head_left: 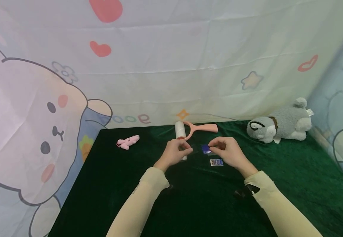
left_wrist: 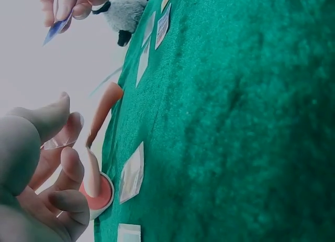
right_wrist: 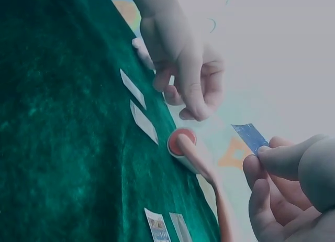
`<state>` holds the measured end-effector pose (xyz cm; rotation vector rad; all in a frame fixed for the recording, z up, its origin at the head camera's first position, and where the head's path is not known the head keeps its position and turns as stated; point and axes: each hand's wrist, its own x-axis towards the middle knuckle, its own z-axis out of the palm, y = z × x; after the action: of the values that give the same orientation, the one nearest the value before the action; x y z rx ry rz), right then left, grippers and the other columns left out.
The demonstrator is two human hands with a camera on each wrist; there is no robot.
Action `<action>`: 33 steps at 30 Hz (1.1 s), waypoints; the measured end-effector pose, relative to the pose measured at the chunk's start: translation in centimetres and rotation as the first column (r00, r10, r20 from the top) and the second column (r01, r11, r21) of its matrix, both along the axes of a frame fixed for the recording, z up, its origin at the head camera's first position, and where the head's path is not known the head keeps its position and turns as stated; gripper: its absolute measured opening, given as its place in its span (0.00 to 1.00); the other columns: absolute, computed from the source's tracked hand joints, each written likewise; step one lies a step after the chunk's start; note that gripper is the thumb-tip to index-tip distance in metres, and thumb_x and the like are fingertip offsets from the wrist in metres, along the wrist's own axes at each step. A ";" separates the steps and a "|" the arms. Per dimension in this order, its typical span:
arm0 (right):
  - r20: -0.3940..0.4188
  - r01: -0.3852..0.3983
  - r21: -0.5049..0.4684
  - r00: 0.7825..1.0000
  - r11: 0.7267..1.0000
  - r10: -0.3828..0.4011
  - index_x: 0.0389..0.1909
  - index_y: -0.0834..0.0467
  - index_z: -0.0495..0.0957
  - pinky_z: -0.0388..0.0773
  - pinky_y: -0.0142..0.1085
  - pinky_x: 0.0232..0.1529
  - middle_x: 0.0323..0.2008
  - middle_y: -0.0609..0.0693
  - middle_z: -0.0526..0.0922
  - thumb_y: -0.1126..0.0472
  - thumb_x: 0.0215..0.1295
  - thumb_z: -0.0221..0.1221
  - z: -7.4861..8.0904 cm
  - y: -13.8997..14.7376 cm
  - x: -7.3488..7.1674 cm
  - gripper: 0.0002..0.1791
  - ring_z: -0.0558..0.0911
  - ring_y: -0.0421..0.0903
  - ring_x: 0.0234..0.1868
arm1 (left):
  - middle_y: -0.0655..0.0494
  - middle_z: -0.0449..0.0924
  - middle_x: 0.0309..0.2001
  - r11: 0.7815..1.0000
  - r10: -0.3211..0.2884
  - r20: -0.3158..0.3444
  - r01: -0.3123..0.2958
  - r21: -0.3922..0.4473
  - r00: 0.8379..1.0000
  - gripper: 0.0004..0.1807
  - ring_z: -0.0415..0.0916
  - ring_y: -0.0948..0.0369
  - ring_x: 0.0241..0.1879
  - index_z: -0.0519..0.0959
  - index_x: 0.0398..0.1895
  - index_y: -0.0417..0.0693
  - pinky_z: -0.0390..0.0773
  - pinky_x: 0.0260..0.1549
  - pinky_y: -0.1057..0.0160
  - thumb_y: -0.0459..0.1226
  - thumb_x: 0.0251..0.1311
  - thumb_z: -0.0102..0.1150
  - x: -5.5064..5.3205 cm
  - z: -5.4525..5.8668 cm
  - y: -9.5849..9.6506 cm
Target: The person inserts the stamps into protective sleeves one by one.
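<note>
My right hand [head_left: 227,152] pinches a small blue card [right_wrist: 250,137] between thumb and fingers, raised above the green cloth. Facing it, my left hand [head_left: 174,153] has thumb and forefinger close together on a small piece of clear plastic film [left_wrist: 60,141], mostly hidden by the fingers. A gap separates the blue card from the left fingertips. Below the right hand lies a small printed card [head_left: 216,162], with a pale flat piece [right_wrist: 180,229] beside it. More pale, sleeve-like pieces [left_wrist: 132,173] lie on the cloth under the left hand.
Behind the hands lies a lint roller [head_left: 179,129] with a pink handle [head_left: 207,127]. A small pink plush toy [head_left: 128,142] is at the left, and a grey plush dog [head_left: 281,123] at the back right. A printed curtain [head_left: 165,65] hangs behind the green cloth [head_left: 201,204].
</note>
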<state>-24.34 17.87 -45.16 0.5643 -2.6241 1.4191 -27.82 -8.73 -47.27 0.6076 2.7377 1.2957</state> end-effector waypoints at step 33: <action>-0.058 0.013 -0.025 0.998 1.000 -0.014 0.47 0.57 0.87 0.87 0.45 0.43 0.45 0.53 0.89 0.67 0.71 0.66 0.4 -1.5 0.1 0.07 0.89 0.48 0.41 | 0.65 0.90 0.37 0.987 -0.134 0.074 0.127 0.093 0.988 0.09 0.84 0.57 0.38 0.91 0.42 0.55 0.83 0.38 0.60 0.46 0.73 0.65 0.4 0.8 -0.4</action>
<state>-24.19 16.38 -44.74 0.5747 -2.5576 1.4075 -27.37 -9.16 -46.45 0.7128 2.5417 1.3844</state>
